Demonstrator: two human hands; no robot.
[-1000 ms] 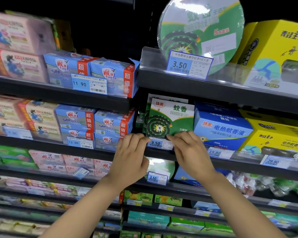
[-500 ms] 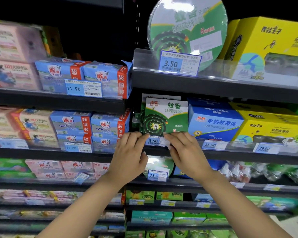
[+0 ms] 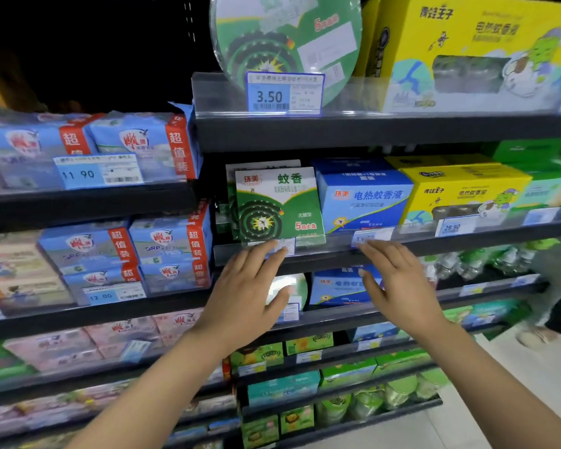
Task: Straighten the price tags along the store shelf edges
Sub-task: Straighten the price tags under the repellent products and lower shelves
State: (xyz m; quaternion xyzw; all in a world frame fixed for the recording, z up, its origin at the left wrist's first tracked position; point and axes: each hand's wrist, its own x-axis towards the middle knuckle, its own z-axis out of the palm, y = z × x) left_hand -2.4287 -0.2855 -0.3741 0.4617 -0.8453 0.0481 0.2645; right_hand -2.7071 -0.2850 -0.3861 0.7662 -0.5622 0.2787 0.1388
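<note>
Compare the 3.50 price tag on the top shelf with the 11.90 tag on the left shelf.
The 3.50 tag has bold, sharp digits; the 11.90 tag has thinner, blurrier ones. The 3.50 tag fronts a round green coil pack, the 11.90 tag blue soap packs. Both are blue-and-white with barcodes, and neither hand touches them.

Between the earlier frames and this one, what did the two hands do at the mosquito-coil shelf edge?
The right hand left the small 3.50 price tag under the green mosquito-coil box and slid rightward, fingertips now at the next tag below the blue box. The left hand stays open against the first tag. Boxes unmoved.
</note>
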